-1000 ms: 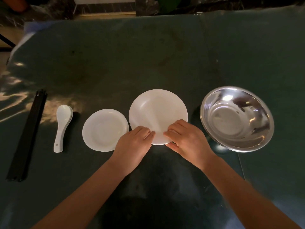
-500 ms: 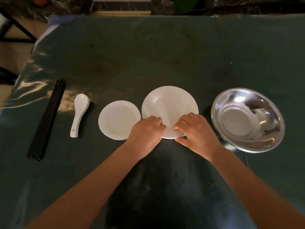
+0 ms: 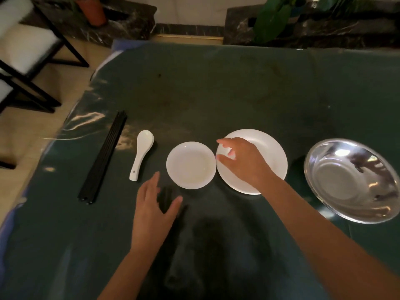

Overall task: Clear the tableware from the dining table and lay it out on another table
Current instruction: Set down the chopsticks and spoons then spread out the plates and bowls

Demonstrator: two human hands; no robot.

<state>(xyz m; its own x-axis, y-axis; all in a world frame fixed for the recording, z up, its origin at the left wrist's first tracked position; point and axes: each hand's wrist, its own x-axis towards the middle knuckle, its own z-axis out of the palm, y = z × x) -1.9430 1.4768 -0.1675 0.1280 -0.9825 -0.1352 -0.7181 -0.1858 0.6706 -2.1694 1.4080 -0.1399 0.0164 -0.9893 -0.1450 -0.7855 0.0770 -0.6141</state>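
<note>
Tableware laid in a row on a dark green surface (image 3: 216,94): black chopsticks (image 3: 102,156) at far left, white spoon (image 3: 141,153), small white dish (image 3: 191,165), large white plate (image 3: 268,156), steel bowl (image 3: 351,180) at far right. Dish and plate rims just beside each other, possibly touching.

Right hand (image 3: 244,161) raised over the left part of the plate, fingertips (image 3: 220,141) reaching toward the dish; grip spread, pinching nothing. Left hand (image 3: 151,204) low over bare cloth, near the dish's lower-left edge; grip spread flat, thumb out, empty.

Deciding relation: dish between the two hands, up and to the right of the left hand, directly left of the right-hand fingertips. Right hand nearer its rim; left hand nearer the spoon. Round pieces without a long axis; spoon and chopsticks lying lengthwise away from the viewer, leaning right at the far end, spoon handle nearest the body.

Probable step: adjusting or taking up the small dish, with either hand able to reach it.

Surface covered in glossy sheeting, creased and glaring at the left edge. Room beyond: pale tiled floor, black-framed chair (image 3: 28,50) with light cushion at left, dark marble ledge (image 3: 104,20) carrying a terracotta pot (image 3: 93,9), green plant leaves (image 3: 272,18) at upper right.
</note>
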